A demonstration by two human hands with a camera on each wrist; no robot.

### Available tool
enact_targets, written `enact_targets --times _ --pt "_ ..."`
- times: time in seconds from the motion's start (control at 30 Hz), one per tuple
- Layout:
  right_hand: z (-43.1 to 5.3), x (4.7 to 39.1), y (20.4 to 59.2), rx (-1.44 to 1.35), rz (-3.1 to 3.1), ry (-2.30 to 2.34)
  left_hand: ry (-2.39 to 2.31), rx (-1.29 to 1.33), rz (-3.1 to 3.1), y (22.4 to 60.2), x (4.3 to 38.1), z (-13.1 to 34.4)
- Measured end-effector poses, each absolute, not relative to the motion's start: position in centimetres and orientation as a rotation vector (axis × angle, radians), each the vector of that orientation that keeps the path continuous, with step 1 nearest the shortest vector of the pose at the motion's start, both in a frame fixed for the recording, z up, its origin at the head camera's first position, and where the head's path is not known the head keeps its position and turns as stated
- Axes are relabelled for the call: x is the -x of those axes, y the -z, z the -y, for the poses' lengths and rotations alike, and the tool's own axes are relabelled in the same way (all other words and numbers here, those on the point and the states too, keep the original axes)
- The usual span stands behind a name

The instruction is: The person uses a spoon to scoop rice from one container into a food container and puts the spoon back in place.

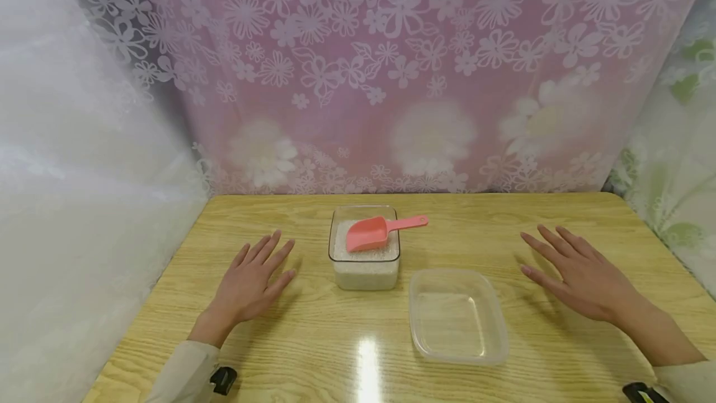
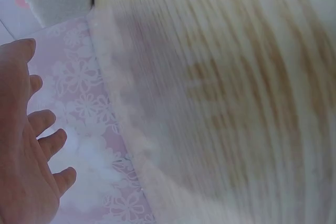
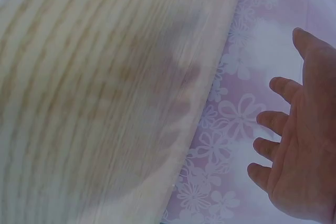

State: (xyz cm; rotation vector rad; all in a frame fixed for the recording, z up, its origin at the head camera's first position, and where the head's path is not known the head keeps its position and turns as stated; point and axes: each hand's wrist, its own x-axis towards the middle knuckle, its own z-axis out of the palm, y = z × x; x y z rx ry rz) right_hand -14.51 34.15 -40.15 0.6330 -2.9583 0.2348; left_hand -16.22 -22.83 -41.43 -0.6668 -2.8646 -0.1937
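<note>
A clear square container filled with fine whitish grains, perhaps rice, stands mid-table. On the grains lies a pink scoop, its handle sticking out over the right rim. Nearer the person and to the right is a clear plastic tub with no lid and nothing visible inside. My left hand, fingers spread, is held left of the grain container, apart from it. My right hand, also spread, is to the right of the tub. Both hands hold nothing; the wrist views show them above the tabletop.
The wooden table has its far edge against a pink flowered curtain. A white sheet hangs on the left, and a leaf-patterned one on the right. Dark wrist devices sit at the sleeves.
</note>
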Motion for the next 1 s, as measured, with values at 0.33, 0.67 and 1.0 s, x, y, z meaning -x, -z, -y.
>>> enact_targets --times 0.33,0.67,1.0 --pt "-33.7 14.9 39.7 -0.654 2.953 -0.231 0.175 0.683 2.855 41.1 16.3 22.8" --pt "-32.9 15.3 38.9 -0.670 2.956 -0.271 0.185 0.704 2.848 40.5 16.4 22.6" --pt "-32.2 16.2 38.1 -0.712 2.946 -0.295 0.175 0.715 2.858 39.8 16.6 22.3"
